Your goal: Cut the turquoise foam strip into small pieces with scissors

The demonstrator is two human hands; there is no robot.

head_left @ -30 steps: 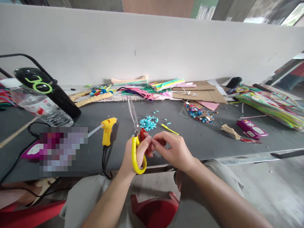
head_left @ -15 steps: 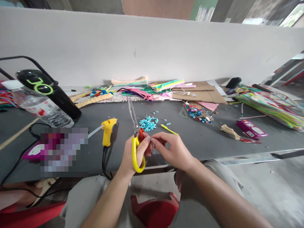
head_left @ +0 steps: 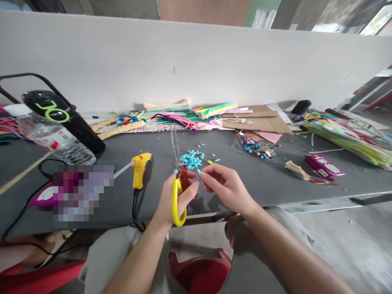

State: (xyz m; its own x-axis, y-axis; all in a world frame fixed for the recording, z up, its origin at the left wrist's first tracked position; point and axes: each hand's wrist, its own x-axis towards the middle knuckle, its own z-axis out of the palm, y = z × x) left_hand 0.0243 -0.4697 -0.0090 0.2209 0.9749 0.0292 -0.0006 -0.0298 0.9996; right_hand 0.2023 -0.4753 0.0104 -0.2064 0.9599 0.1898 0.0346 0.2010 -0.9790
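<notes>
My left hand [head_left: 180, 194] is closed around the yellow-handled scissors [head_left: 175, 196], whose blades point up and away over the table. Something red [head_left: 184, 175] shows by the scissors' pivot; I cannot tell whether it is part of them. My right hand [head_left: 225, 188] pinches a small light-blue piece [head_left: 199, 172] between thumb and fingertip, a little right of the left fingers. Just beyond both hands lies a pile of short blue pieces [head_left: 191, 159]. A yellow strip [head_left: 210, 162] pokes out behind my right hand, mostly hidden.
A yellow glue gun [head_left: 140, 169] stands to the left on the grey table [head_left: 128, 143], its cord hanging over the edge. Farther left are a water bottle [head_left: 58, 139] and a black flask [head_left: 76, 126]. Pipe-cleaner bundles [head_left: 352, 139], cardboard [head_left: 257, 118] and a purple packet [head_left: 324, 166] lie back and right.
My hands have drawn slightly apart, and the small blue piece now shows at my right fingertips. My right hand covers more of the yellow strip. The scissors have shifted slightly right.
</notes>
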